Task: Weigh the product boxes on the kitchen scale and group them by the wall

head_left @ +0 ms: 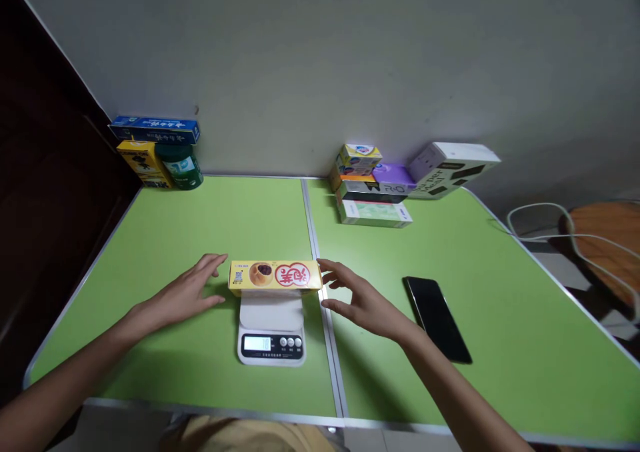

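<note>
A long yellow snack box (275, 275), printed with a round filled pastry and red characters, lies crosswise on a white digital kitchen scale (271, 313). Its ends stick out past the scale's platform on both sides. The scale's display is lit, its figures too small to read surely. My left hand (193, 289) hovers just off the box's left end, thumb and fingers apart. At the right end, my right hand (350, 292) has its fingers spread, the fingertips very close to the box; whether they touch it I cannot tell.
A black phone (437, 319) lies right of my right hand. Stacked boxes (375, 199) and a leaning white box (450, 169) stand by the wall. At the back left are a blue box (155, 131), a yellow box (143, 164) and a green container (180, 167). A white cable (543, 205) hangs beyond the table (240, 219).
</note>
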{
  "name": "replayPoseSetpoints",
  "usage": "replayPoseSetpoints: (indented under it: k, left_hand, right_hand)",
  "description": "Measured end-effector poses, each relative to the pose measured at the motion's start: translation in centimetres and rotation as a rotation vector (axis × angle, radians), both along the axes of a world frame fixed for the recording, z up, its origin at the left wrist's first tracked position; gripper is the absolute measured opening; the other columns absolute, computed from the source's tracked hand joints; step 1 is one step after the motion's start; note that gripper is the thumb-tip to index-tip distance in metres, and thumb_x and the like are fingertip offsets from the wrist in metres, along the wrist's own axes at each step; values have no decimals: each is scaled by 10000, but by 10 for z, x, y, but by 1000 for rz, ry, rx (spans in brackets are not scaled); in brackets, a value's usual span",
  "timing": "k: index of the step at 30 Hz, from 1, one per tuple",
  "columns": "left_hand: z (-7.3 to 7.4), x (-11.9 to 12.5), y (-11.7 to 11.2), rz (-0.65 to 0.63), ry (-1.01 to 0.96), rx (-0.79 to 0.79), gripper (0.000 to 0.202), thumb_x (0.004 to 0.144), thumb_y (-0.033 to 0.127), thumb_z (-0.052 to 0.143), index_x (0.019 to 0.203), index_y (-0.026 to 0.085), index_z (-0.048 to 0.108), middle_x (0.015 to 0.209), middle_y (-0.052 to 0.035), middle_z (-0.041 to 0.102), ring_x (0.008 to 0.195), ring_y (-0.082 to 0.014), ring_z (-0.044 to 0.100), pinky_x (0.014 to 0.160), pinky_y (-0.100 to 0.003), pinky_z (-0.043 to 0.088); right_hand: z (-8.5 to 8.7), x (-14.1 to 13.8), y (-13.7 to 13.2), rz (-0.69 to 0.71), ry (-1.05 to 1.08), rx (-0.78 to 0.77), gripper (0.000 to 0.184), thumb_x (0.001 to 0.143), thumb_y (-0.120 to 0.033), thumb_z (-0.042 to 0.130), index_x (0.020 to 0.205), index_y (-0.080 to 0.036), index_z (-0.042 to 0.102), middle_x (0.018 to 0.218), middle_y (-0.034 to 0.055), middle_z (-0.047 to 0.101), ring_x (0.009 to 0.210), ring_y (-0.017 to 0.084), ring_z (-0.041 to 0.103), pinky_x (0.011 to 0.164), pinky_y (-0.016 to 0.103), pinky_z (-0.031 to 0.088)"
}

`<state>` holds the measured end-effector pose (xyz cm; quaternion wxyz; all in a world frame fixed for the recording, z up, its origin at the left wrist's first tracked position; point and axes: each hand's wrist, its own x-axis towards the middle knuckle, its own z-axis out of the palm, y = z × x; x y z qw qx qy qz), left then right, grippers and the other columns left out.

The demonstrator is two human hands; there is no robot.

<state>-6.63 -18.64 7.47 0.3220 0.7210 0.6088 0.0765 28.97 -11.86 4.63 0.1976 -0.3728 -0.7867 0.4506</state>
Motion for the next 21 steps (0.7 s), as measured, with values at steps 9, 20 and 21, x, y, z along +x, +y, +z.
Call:
replayPoseSetpoints:
  k: [9,20,21]
  left_hand:
    - [-5,6,5,-26,-61,-19,702,802,309,584,1427,259,269,1424,-95,381,1263,-280,459,1060,-422,386]
    - [-2,23,14,-2,-203,4,506,767,331,634,1235,215,483,1282,-87,525,1198,-274,521,1019,-400,441]
    - [-1,27,16,13,-226,9,466,770,341,634,1198,210,501,1248,-82,545,1169,-272,541,996,-396,462]
  right_hand:
    - [5,-10,-3,60,-22,-38,650,837,-239,596,1400,-322,282,1311,105,466,1000,220,592,862,437,528]
    - [14,-23,6,91,10,-39,484,823,-201,596,1277,-231,429,1169,87,529,887,187,591,826,382,523]
    - [15,-21,8,92,23,-23,444,838,-206,575,1263,-231,446,1143,80,551,898,194,594,820,377,524]
